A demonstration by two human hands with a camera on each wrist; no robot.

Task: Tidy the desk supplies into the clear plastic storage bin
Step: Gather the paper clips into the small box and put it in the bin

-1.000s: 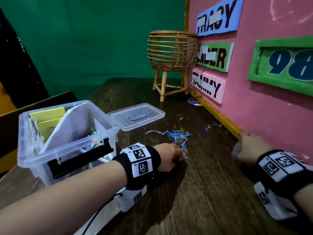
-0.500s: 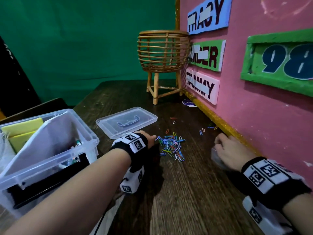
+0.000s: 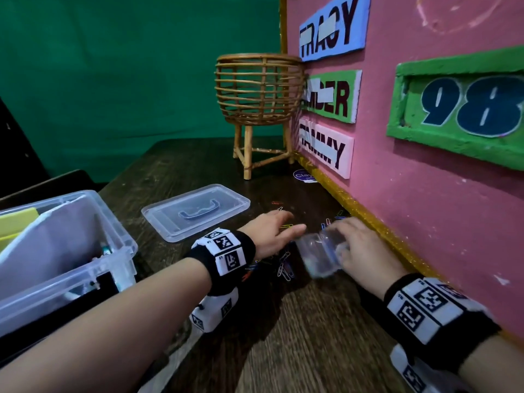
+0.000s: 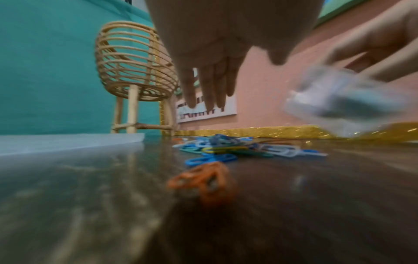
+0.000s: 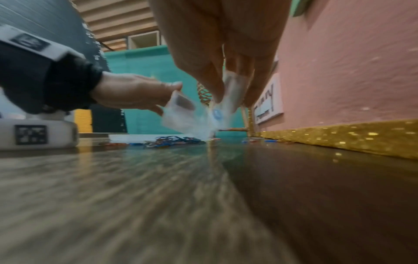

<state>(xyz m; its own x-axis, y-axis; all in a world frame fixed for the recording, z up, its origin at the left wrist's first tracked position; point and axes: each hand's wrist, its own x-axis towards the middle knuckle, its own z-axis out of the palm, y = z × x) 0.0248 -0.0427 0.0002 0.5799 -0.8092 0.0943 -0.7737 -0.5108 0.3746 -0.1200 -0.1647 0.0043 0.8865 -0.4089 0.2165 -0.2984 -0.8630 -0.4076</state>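
A heap of coloured paper clips (image 3: 284, 268) (image 4: 228, 148) (image 5: 172, 141) lies on the dark wooden desk (image 3: 297, 336). My left hand (image 3: 272, 234) (image 4: 208, 85) hovers just above the heap with fingers straight and spread, holding nothing. My right hand (image 3: 360, 248) grips a small clear plastic box (image 3: 320, 255) (image 4: 339, 101) (image 5: 192, 116), tilted over the right side of the heap, blurred by motion. The clear plastic storage bin (image 3: 119, 242) stands at the left, open, with yellow pads and paper inside.
The bin's clear lid (image 3: 195, 215) lies flat behind my left hand. A rattan basket on legs (image 3: 259, 92) stands at the back. The pink board (image 3: 425, 194) with a gold edge walls off the right. Loose clips (image 3: 331, 221) lie near that edge.
My left hand has opened and moved forward over the clip heap. My right hand has lifted the clear box off the desk by the board and brought it left to the heap.
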